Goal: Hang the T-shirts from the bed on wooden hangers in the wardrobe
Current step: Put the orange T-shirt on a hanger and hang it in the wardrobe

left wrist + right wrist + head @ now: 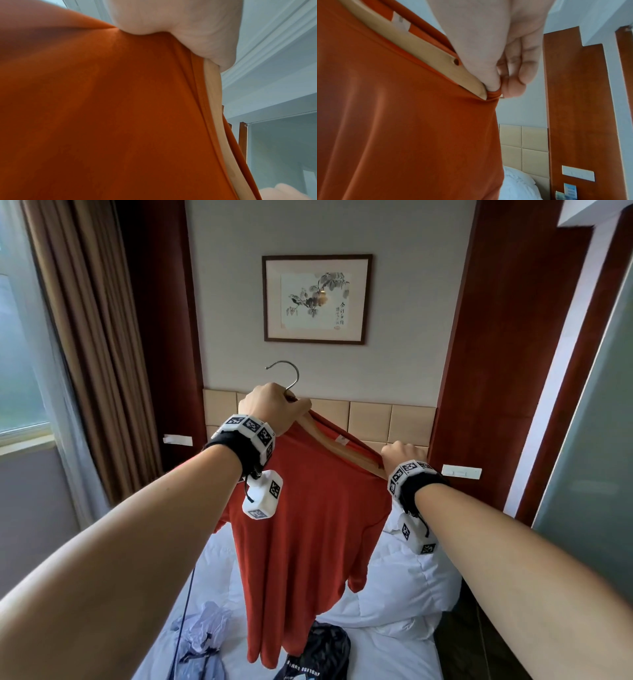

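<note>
The left hand (270, 405) is closed round the top of the wooden hanger (337, 445), just under its metal hook (286, 374), and holds it up in the air over the bed (219, 563). The right hand (400, 455) pinches the collar of the orange T-shirt (301, 525) between thumb and curled fingers (522, 75) at the lower right end of the hanger; that wooden end still shows bare beside the stretched collar. The hanger tilts, high at the left hand and lower toward the right, and the shirt hangs down from it between the two forearms, its hem just above the bedding. The cloth fills most of both wrist views and hides what lies behind it. Below the shirt on the white bed lie a crumpled pale lilac garment (202, 631) and a dark printed one (318, 648), with a white pillow (404, 587) to the right. Behind stand a tan padded headboard (370, 419), a framed ink painting (317, 299) on the wall, dark red wood panels (507, 354), and brown curtains (92, 337) by the window on the left
</note>
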Available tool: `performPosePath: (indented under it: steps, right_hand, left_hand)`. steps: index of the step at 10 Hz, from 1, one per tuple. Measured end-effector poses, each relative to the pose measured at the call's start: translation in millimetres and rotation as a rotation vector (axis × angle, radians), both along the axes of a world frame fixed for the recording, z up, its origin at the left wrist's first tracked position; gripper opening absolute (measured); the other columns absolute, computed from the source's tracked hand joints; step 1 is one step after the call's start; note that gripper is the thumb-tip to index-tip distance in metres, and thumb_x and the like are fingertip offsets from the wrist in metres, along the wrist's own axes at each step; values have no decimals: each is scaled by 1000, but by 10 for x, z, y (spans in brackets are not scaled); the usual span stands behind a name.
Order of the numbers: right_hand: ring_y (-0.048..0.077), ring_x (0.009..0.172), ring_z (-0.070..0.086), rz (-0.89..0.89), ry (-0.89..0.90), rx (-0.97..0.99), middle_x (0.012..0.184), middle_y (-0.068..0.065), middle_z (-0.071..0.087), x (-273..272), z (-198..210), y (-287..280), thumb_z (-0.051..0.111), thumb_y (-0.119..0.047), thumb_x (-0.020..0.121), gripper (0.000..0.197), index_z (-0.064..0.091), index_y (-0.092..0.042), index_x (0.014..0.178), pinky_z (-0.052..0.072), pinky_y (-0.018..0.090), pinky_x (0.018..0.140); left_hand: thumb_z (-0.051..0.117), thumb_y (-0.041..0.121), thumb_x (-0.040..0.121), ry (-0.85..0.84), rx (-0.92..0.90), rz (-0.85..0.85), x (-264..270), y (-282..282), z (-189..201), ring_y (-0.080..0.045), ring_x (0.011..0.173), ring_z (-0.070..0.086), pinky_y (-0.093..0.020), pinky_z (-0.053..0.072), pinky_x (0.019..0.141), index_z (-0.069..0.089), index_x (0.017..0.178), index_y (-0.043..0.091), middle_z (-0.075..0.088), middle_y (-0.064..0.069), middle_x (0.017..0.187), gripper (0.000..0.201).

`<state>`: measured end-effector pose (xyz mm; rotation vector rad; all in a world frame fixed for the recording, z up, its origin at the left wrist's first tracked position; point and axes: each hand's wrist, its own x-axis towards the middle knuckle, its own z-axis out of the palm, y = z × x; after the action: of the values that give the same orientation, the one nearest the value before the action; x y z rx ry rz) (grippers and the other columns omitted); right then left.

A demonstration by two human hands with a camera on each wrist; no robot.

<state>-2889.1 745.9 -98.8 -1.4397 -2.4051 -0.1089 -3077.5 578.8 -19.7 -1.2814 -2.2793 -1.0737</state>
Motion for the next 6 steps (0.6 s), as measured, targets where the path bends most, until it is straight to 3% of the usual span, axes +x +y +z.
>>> performPosePath:
  steps: [1, 2, 3, 4, 5, 6]
  right_hand:
    - [29, 116, 63, 16, -15, 8, 121, 5, 66, -18, -22, -9, 46, -14, 100, 30, 66, -16, 122, 42, 32, 77]
    - [31, 114, 62, 30, -23, -52, 121, 9, 66, -17, -44, 46, 48, -16, 100, 30, 67, -10, 122, 42, 32, 78]
    - [28, 96, 64, 106, -29, -275, 130, 23, 60, -7, -81, 160, 52, -11, 100, 34, 58, 5, 130, 44, 26, 72]
    - [17, 76, 57, 106, 182, -580, 138, 28, 53, 127, -11, 30, 46, -4, 103, 38, 47, 10, 138, 44, 22, 58]
    - [36, 117, 60, 42, 101, -481, 138, 30, 53, 67, -82, 68, 48, -4, 102, 37, 49, 12, 135, 52, 28, 73]
    - [36, 132, 49, -39, -98, -251, 140, 20, 52, 23, -122, 5, 43, -13, 105, 33, 54, 1, 133, 43, 40, 100]
  left_hand:
    - [55, 54, 72, -10, 3, 17, -6, 15, -13, -23, 56, 52, -28, 43, 55, 70, 71, 15, 58, -2, 60, 42]
    - [56, 54, 72, -13, 5, 31, -16, 15, 3, -23, 57, 54, -26, 42, 53, 70, 71, 15, 59, -2, 61, 41]
    - [57, 54, 73, -15, 15, 59, -56, -21, 13, -24, 59, 56, -27, 40, 55, 67, 68, 15, 59, -1, 61, 40]
    - [56, 54, 72, -31, 29, 64, -116, -56, 8, -24, 60, 57, -28, 43, 58, 65, 64, 16, 59, 0, 60, 40]
    - [54, 56, 69, -28, 25, 56, -96, -33, -30, -24, 61, 58, -28, 45, 59, 66, 65, 17, 59, 0, 60, 41]
    - [53, 56, 69, -20, 28, 50, -41, 3, -61, -24, 62, 58, -27, 42, 57, 66, 67, 18, 60, 1, 61, 40]
